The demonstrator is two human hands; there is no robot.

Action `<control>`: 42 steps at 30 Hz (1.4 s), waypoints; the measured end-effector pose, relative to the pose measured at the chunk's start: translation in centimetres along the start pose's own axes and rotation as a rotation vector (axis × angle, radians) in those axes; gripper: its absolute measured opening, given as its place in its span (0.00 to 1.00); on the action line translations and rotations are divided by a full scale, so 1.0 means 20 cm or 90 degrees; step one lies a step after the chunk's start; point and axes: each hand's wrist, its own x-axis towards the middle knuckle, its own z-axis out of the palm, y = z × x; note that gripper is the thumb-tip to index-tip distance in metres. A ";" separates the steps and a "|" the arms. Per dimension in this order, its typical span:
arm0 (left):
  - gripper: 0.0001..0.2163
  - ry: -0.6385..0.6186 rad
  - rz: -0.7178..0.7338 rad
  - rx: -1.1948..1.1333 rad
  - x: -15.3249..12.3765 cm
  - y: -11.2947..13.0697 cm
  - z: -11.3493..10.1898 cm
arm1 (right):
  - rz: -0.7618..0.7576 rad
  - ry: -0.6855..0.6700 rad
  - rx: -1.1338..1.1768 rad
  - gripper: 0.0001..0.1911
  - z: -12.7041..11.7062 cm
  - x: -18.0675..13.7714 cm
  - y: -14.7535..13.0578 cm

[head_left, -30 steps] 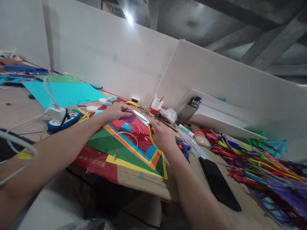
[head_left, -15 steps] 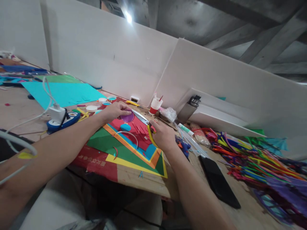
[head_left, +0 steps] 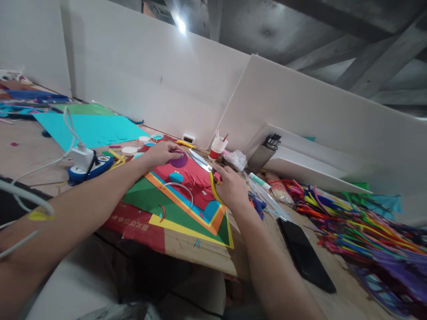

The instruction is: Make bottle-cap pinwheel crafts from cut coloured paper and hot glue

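Between the thumb and fingers of my left hand (head_left: 166, 152) is a round purple paper disc (head_left: 179, 160), held above the coloured sheets. My right hand (head_left: 230, 184) grips the yellow handles of a pair of scissors (head_left: 202, 162). Their blades point up and left toward the disc, with a gap between tips and paper. Beneath both hands lies a stack of sheets, with red paper (head_left: 200, 189) on top and a dark green sheet (head_left: 143, 195) lower down. A small blue paper circle (head_left: 175, 177) and a curled pale strip (head_left: 187, 191) rest on the stack.
A white power adapter (head_left: 82, 158) sits on a blue power strip at left, its cable looping upward. A paper cup (head_left: 218, 147) with pens stands behind my hands. At right lie a black phone (head_left: 305, 255) and many coloured pipe cleaners (head_left: 360, 222).
The scissors have drawn back to the right, away from the purple disc, which they overlapped or touched before. The left hand still holds the disc, almost unmoved.
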 end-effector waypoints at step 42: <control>0.13 -0.063 -0.111 -0.318 0.02 -0.09 0.08 | 0.173 -0.212 0.065 0.15 0.10 0.00 -0.02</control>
